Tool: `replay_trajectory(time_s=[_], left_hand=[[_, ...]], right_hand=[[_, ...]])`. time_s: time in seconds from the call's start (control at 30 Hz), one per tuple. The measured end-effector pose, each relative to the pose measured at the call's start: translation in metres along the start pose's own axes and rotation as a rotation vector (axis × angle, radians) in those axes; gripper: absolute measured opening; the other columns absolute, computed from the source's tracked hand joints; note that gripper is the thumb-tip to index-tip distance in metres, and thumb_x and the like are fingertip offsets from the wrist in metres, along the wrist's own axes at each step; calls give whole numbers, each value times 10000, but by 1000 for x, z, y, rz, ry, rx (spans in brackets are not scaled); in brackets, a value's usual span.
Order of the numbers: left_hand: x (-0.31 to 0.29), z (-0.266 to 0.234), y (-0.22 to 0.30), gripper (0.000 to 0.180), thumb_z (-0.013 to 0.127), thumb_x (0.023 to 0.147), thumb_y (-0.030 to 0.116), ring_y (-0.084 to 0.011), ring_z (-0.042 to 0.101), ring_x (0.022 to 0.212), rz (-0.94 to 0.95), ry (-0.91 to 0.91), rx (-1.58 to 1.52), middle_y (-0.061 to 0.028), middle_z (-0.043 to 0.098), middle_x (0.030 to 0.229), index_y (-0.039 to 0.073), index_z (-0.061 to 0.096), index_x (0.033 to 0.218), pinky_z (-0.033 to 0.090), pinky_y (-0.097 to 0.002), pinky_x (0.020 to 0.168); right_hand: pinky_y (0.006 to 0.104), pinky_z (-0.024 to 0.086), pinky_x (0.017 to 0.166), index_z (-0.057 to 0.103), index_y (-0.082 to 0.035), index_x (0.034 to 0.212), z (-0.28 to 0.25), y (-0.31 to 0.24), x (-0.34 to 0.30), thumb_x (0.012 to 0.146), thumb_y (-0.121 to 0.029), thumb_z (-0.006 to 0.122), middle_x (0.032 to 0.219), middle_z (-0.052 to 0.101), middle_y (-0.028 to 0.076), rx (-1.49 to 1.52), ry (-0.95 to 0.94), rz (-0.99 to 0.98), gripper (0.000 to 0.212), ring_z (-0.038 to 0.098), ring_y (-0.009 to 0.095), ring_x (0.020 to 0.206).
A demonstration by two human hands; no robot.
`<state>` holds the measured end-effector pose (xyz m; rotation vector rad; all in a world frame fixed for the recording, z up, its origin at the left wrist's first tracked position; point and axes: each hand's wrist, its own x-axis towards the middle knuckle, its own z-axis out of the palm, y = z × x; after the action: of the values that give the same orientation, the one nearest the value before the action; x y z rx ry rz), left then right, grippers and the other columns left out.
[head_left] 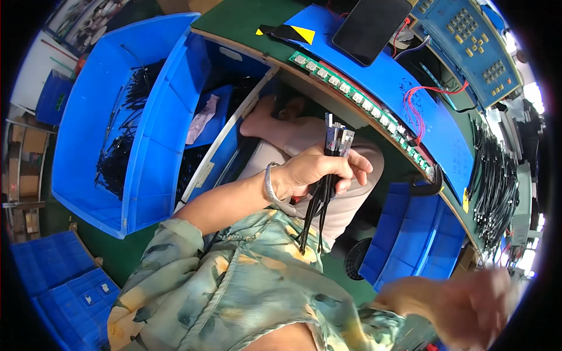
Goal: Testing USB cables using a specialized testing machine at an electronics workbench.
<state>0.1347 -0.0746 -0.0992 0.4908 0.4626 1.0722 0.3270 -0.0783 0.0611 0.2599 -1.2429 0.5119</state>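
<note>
My left hand (310, 171) is closed around a bundle of short black cables (319, 205) above my lap. Their flat metal plug ends (338, 140) stick up past my thumb and fingers, while the black tails hang below. Off at the lower right, my right hand (477, 307) is smeared by motion, so its fingers cannot be made out. It is apart from the bundle, below a thick heap of long black cables (494, 181) at the right end of the bench.
A green strip of white sockets (363, 100) runs along the bench edge. Beyond it lie a blue board (448, 137), a dark phone (372, 29) and a blue panel with buttons (468, 47). A large blue bin (88, 146) with black cables stands left; another blue bin (404, 240) sits right.
</note>
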Motion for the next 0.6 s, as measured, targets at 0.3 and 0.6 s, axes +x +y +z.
replay_trajectory(time_s=[0.3, 0.6], left_hand=[[-7, -1, -6, 328, 466, 716, 10, -93, 464, 575, -28, -60, 128, -40, 519, 683, -5, 528, 1038, 369, -204, 510], [-12, -1, -6, 218, 530, 789, 128, -156, 585, 792, 37, 222, 148, -97, 599, 860, -30, 562, 935, 475, -241, 653]], right_hand=[[188, 394, 627, 582, 55, 876, -3, 51, -128, 764, -47, 596, 781, 551, 27, -484, -254, 1550, 152, 493, 63, 690], [199, 454, 572, 613, 42, 795, -5, 59, -138, 738, 20, 602, 732, 617, 73, -517, 15, 1310, 62, 565, 97, 646]])
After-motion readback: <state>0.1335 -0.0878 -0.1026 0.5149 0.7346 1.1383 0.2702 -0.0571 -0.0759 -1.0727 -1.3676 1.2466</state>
